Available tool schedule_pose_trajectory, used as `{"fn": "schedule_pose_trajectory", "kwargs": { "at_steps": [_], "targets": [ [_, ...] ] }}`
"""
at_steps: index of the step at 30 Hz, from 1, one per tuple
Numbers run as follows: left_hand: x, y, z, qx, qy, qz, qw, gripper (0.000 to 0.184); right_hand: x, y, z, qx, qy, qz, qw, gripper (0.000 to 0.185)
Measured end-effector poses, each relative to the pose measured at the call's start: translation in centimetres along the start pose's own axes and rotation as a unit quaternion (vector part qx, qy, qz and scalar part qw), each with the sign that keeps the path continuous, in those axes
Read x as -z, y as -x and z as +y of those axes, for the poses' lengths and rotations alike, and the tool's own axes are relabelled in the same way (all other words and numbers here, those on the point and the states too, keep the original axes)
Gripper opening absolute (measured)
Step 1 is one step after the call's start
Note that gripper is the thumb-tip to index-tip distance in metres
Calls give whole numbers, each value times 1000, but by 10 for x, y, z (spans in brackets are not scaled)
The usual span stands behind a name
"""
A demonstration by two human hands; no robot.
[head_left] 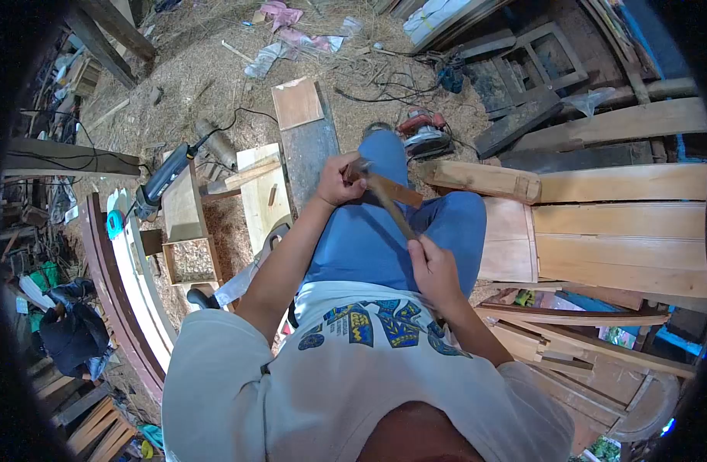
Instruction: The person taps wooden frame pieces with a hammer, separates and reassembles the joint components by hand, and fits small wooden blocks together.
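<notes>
My right hand (434, 269) is closed round the lower end of a hammer's wooden handle (392, 206). The hammer's blurred head lies over my left hand (339, 182), at the far end of the handle. The fingers of that left hand are curled around one end of a brown wooden block (402, 192), which sticks out to the right above my jeans. My fingers and the hammer head hide the gripped end, so its exact form cannot be told. Both hands are over my bent legs.
Boards (303, 142) lie ahead and to the left, near a handsaw (245, 279) and a long power tool (165, 181). A red circular saw (424, 135) sits beyond my knee. Wooden panels (623, 231) are at the right. Shavings and cords cover the ground.
</notes>
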State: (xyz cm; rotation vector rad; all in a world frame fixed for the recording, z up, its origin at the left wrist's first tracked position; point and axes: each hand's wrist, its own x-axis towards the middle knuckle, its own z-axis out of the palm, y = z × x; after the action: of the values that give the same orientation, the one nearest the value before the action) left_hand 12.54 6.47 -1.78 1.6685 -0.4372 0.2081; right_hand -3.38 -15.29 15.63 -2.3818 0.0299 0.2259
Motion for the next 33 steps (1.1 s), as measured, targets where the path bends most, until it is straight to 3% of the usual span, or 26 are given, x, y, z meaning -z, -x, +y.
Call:
{"fn": "schedule_pose_trajectory", "kwargs": {
  "at_steps": [3, 6, 9, 12, 16, 19, 25, 28, 33],
  "targets": [
    [-2, -3, 12, -50, 25, 45, 997, 52, 5, -1, -6, -2, -24, -2, 1000, 28],
    [3, 4, 3, -46, -57, 26, 997, 50, 6, 7, -8, 6, -53, 14, 998, 29],
    [3, -2, 7, -17, 22, -16, 999, 50, 0, 0, 2, -3, 8, -14, 1000, 31],
    [-2, -5, 13, -49, 32, 20, 998, 50, 2, -1, 2, -5, -9, -8, 1000, 33],
    [0, 3, -6, 3, 1, -20, 1000, 52, 7, 9, -5, -16, -44, 4, 999, 35],
    [-1, 0, -6, -3, 7, -10, 1000, 53, -3, -1, 4, -17, 31, -39, 999, 37],
    [3, 0, 2, -6, -3, -24, 1000, 53, 3, 9, -1, 18, -66, 23, 997, 35],
    [1, -5, 12, -16, 36, -12, 999, 54, -5, -2, 5, -29, 14, -30, 999, 34],
    [2, 0, -3, -20, -3, -18, 1000, 54, 1, 6, -3, 6, -49, 28, 998, 32]
  ]
}}
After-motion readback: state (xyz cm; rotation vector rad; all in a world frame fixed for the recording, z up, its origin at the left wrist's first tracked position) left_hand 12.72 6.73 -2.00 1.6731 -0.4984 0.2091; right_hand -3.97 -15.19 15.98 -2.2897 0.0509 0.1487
